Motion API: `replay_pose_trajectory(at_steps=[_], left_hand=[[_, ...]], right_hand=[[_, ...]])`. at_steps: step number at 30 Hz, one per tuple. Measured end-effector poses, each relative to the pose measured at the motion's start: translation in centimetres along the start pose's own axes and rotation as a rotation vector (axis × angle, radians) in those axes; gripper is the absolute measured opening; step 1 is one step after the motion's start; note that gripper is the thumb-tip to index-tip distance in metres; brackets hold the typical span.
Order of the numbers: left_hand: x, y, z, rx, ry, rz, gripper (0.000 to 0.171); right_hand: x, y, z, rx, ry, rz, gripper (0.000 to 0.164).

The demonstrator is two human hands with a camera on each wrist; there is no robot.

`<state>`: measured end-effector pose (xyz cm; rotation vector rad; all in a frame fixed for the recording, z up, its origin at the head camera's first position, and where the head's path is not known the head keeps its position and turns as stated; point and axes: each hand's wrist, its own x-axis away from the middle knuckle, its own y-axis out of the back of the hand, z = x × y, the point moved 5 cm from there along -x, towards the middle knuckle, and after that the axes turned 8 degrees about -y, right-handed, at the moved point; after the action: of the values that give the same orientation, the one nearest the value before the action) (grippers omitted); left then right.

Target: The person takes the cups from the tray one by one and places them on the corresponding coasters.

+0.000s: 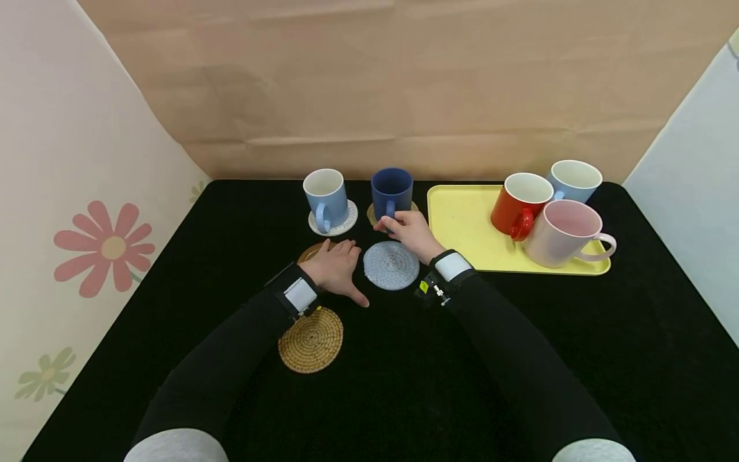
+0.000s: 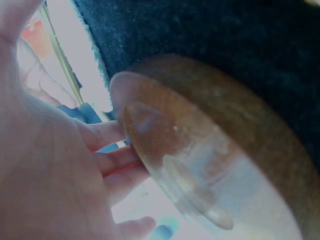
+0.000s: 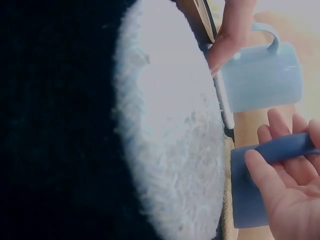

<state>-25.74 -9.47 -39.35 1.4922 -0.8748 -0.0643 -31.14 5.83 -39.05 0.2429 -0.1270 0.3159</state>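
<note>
My right hand pinches the handle of a dark blue mug, which stands on a tan coaster at the back of the table. The right wrist view also shows the thumb and fingers around that handle. With fingers spread, my left hand lies over a round brown coaster and hides most of it. Seen closer in the left wrist view, the coaster has a glossy face, and the fingertips reach its edge. Between the hands lies a grey-blue knitted coaster.
A light blue mug stands on a white coaster at the back. Nearer me is a woven straw coaster. On the right, a yellow tray bears a red mug, a pink mug and another light blue mug.
</note>
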Motion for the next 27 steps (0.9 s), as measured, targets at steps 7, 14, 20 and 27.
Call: replay_pose_trajectory(at_steps=[7, 14, 20, 27], left_hand=[[-0.1, 0.0, 0.1, -0.009, -0.001, 0.011, 0.116], [0.0, 0.0, 0.0, -0.001, 0.0, 0.016, 0.116], [-0.1, 0.0, 0.1, -0.001, -0.004, 0.002, 0.116], [-0.1, -0.1, 0.2, 0.004, -0.014, -0.012, 0.116]], right_hand=[[0.0, -0.1, -0.2, -0.008, -0.023, 0.016, 0.031], [0.6, 0.4, 0.0, 0.092, 0.023, -0.004, 0.03], [1.5, 2.3, -0.4, 0.153, 0.075, -0.05, 0.029], [2.8, 5.4, -1.5, 0.197, 0.08, -0.054, 0.03]])
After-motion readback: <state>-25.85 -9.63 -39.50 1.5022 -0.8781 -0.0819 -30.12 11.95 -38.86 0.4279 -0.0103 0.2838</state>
